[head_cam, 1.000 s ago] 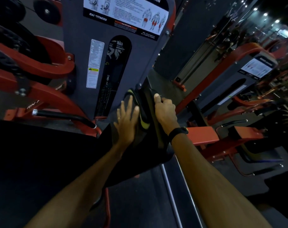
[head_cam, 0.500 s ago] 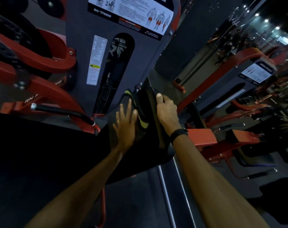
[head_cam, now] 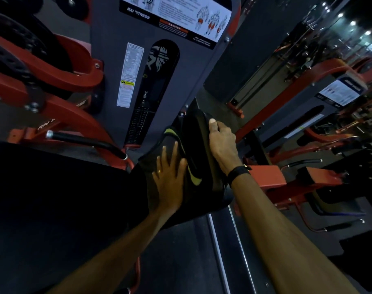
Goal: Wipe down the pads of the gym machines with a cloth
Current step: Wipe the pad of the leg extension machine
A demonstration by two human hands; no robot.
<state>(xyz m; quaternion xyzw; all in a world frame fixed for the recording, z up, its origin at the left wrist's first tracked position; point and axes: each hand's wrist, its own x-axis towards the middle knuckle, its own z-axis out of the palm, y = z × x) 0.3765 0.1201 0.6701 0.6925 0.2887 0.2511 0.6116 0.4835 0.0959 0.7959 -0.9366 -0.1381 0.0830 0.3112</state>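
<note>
A black upright pad of the gym machine stands in the middle of the view. A dark cloth with a yellow-green edge lies against its left face. My left hand presses flat on the cloth with straight, spread fingers. My right hand grips the pad's right edge, thumb on top near the upper corner. A black band sits on the right wrist. The wide black seat pad fills the lower left.
The grey weight-stack cover with instruction stickers rises just behind the pad. Red frame arms and a black handle lie to the left. More red machines stand to the right, with a floor rail below.
My left hand has slid a little down the pad toward me with the cloth under it. My right hand keeps its grip on the pad's edge.
</note>
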